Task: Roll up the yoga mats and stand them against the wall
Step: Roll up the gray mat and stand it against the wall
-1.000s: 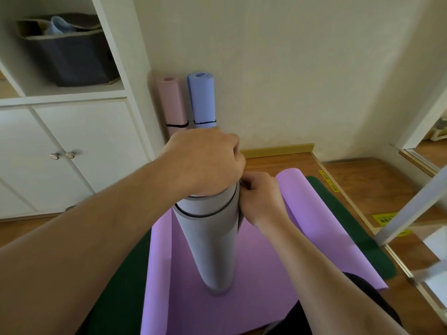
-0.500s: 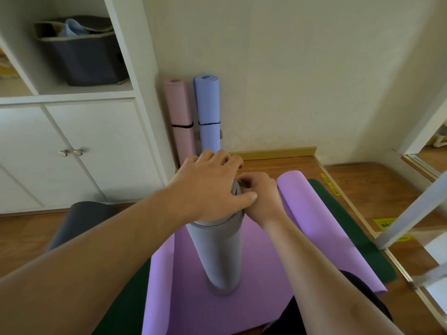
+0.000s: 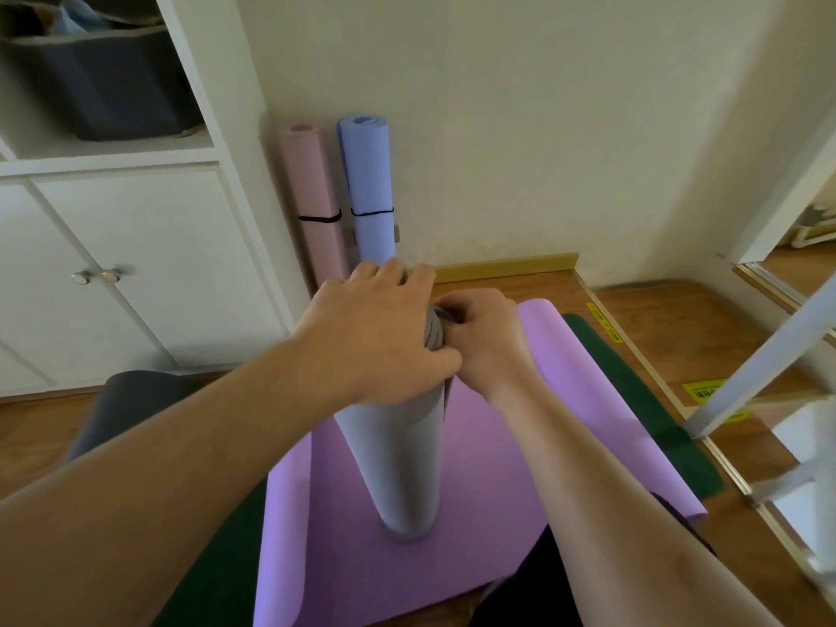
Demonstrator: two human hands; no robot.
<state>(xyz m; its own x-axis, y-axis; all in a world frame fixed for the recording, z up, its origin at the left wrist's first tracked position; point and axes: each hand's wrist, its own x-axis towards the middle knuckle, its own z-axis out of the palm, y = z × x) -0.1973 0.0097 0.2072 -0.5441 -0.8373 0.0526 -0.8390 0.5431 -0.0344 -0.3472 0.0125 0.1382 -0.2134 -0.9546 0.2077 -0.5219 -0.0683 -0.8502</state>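
Note:
A rolled grey yoga mat stands upright on an unrolled purple mat. My left hand lies over its top end, fingers spread across it and thumb round the near side. My right hand pinches at the black band at the roll's upper right edge. A dark green mat lies under the purple one. Against the wall stand a rolled pink mat and a rolled blue mat, each with a black band.
A white cupboard with a shelf and a dark fabric bin fills the left. A dark grey mat lies on the wooden floor at left. A white frame and mirror edge stand at right.
My left hand has slid from gripping the roll's upper side to lying over its top. The black band seen lower on the roll is now hidden under my hands. The view has shifted right.

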